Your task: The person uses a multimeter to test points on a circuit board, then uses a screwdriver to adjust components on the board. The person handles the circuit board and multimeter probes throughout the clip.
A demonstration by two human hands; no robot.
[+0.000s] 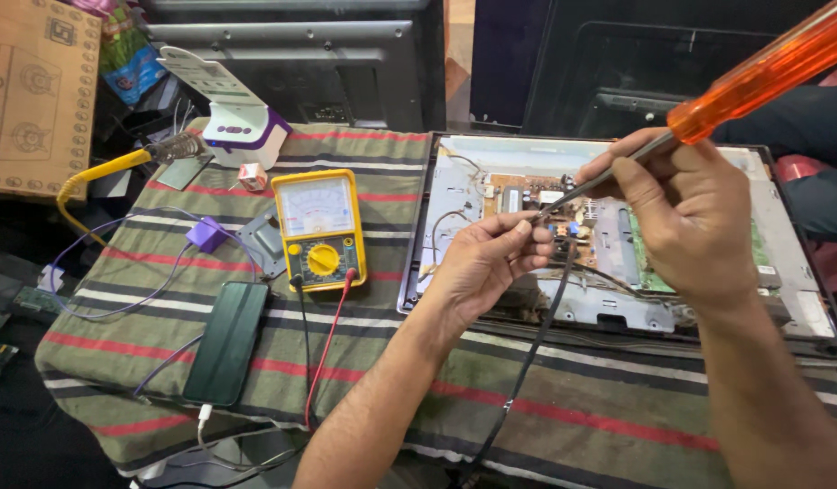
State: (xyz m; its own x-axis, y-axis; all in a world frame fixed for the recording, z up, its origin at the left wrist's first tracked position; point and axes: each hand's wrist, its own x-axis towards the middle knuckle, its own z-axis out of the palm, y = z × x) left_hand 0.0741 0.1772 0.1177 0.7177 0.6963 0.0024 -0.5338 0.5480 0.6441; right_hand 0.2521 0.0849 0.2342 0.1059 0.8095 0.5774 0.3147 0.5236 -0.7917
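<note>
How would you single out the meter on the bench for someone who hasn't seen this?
Start at the striped cloth covering the table, then look left of the opened flat-screen chassis. The meter lies face up beside it, above the dark phone. It is the only yellow box there, with a white needle dial, a round yellow knob, and red and black leads trailing from its bottom edge.

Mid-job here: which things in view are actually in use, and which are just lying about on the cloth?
In use: screwdriver in right hand; black cable in left hand; opened panel's circuit board.

Lying about: yellow multimeter, phone, soldering iron, purple adapter.
</note>
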